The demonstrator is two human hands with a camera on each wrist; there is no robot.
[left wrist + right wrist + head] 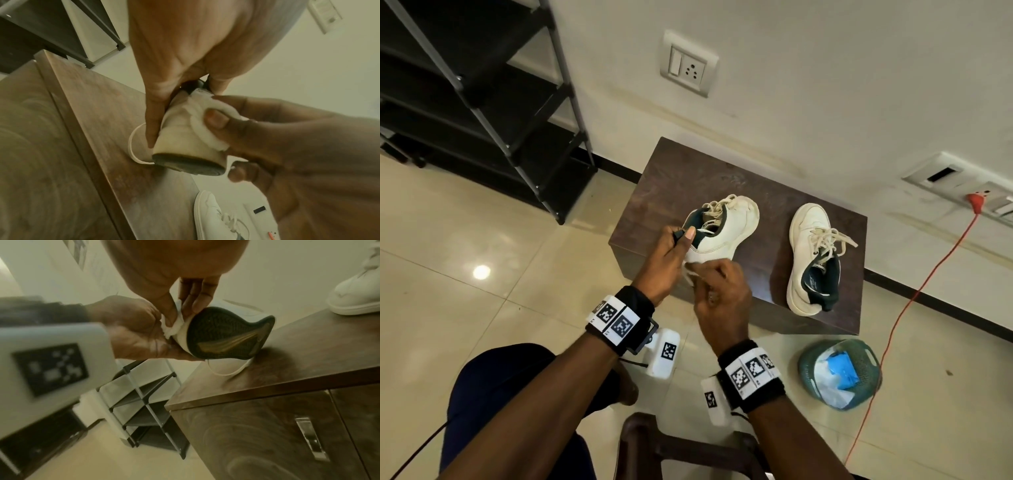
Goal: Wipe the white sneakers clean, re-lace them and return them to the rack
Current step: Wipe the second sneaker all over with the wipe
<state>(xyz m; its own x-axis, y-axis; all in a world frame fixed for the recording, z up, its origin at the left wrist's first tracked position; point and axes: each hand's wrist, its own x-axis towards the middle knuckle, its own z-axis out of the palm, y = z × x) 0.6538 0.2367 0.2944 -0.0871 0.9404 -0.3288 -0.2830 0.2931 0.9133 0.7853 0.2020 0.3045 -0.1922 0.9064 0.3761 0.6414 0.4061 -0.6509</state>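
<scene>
The left hand (666,262) pinches the dark heel collar of one white sneaker (726,228), thumb on top and fingers curled beneath, tilting the heel up off the surface (767,192) so the toe alone rests there; that lift seems meant to expose the heel and the sole's edge for cleaning. The right hand (722,301) is closed around a white wipe (207,123), thumb and fingertips pressing the wad against the heel side of the held shoe, just above the dark tread visible from the right wrist view. A loose lace end (228,372) trails from the shoe onto the wood beneath. The second sneaker (813,257) lies flat on the same surface to the right, apart from the first, toe toward the wall, its laces still threaded but untied. On the floor beside the cabinet sits a green basket (869,363) with white and blue contents, probably the wipe supply kept within reach. The black shoe rack (517,113) stands to the left against the wall; the shelves in view are bare. Wiping looks underway, with re-lacing and shelving not yet done.
</scene>
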